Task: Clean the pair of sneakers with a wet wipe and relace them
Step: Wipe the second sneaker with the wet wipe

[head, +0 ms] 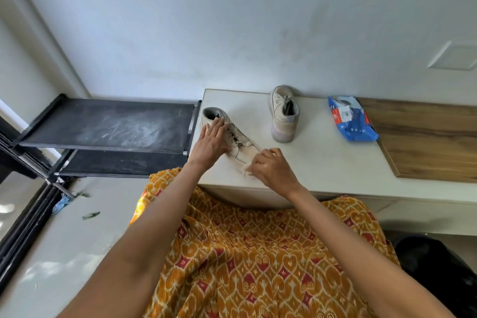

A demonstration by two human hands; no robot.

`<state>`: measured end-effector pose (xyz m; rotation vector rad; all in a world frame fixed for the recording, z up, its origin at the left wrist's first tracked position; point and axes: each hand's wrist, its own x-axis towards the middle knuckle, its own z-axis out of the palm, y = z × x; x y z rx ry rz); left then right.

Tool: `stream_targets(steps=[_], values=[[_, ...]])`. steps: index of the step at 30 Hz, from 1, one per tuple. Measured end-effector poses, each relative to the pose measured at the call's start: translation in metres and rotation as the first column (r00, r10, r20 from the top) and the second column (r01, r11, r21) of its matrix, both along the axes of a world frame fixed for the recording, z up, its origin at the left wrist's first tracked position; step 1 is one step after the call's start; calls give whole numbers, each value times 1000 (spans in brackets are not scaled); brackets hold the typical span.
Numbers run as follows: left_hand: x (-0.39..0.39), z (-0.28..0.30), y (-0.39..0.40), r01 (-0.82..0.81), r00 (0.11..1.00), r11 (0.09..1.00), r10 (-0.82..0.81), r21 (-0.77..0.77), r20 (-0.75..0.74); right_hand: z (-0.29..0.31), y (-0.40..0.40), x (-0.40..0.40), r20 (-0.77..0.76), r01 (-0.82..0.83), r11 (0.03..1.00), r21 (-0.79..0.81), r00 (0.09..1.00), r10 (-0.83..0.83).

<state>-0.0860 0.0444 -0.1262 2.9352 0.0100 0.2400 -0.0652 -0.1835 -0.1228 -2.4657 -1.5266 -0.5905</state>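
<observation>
On the white counter point(322, 157), near its left edge, one beige sneaker point(232, 134) lies under the left hand point(211, 143), whose straight fingers press on its laces. The right hand point(271, 169) pinches a lace end point(245, 161) by the toe. The second sneaker point(283, 113) stands near the back edge, beside a blue wipes packet point(352, 119); its print is unreadable.

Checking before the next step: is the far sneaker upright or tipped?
Upright: the far sneaker stands on its sole on the counter, opening up.
</observation>
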Motion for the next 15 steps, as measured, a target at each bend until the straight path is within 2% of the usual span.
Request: stream_targets(steps=[2,3,4,6,8,11,15], values=[[0,0,0,4,1000,1000,-4,0,3,8,-1,9,-192,157,978,137,973,-129],[0,0,1,6,1000,1000,-6,7,7,13,4,15,-320,267,942,205,927,-193],[0,0,1,8,1000,1000,-8,11,8,17,12,19,-428,355,907,225,872,-235],[0,0,1,10,1000,1000,-10,11,13,20,31,26,-553,424,897,130,782,-289],[0,-1,1,13,1000,1000,-13,7,19,17,47,29,-577,411,911,-24,738,-349],[2,-4,3,40,999,999,-40,-4,20,20,48,32,-570,373,914,-159,721,-393],[16,3,6,172,984,983,-168,61,-54,34,34,30,-633,237,916,-324,665,-396]])
